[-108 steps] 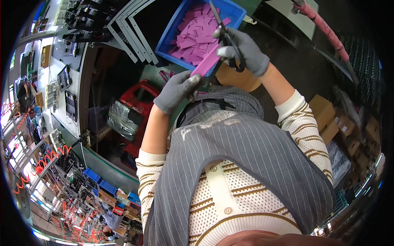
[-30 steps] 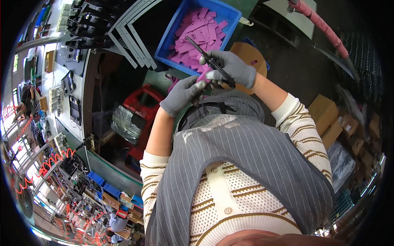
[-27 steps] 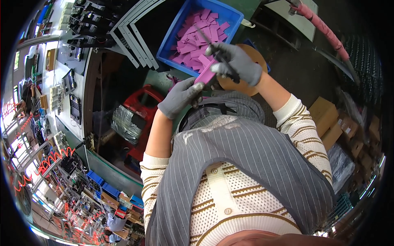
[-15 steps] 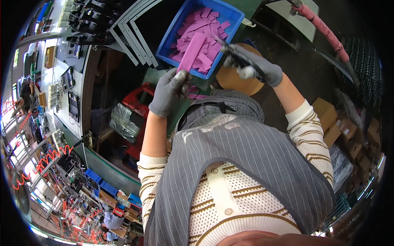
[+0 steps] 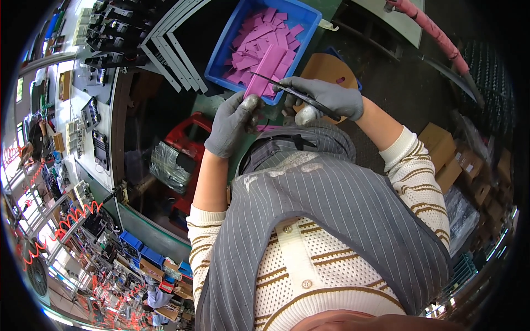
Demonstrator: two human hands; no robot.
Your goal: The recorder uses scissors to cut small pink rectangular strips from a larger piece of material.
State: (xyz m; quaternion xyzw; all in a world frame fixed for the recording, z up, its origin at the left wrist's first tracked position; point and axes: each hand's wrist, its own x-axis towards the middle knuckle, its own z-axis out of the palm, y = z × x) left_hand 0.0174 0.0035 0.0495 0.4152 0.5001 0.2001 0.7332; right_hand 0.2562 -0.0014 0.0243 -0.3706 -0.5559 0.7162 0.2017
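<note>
My gloved left hand [image 5: 232, 122] pinches the lower end of a pink strip [image 5: 266, 69], which reaches up over the blue bin. Black-handled scissors [image 5: 310, 100] sit in my gloved right hand [image 5: 331, 99]; their blades point left and lie across the strip, a little above my left fingers. Below and behind the strip, the blue bin [image 5: 221, 55] holds a heap of cut pink pieces [image 5: 259, 39]. Whether the blades have cut into the strip cannot be made out.
A round tan stool [image 5: 317, 69] stands right of the bin. Grey metal frames [image 5: 174, 60] lean at its left, near a red chair-like object [image 5: 193, 129] with clear plastic. Cardboard boxes [image 5: 436, 146] are stacked at right. A workbench with parts runs along the left; a person [image 5: 157, 298] is far off.
My right hand has moved left and slightly down, bringing the scissors from beside the strip to across it. My left hand has shifted slightly right, still holding the strip.
</note>
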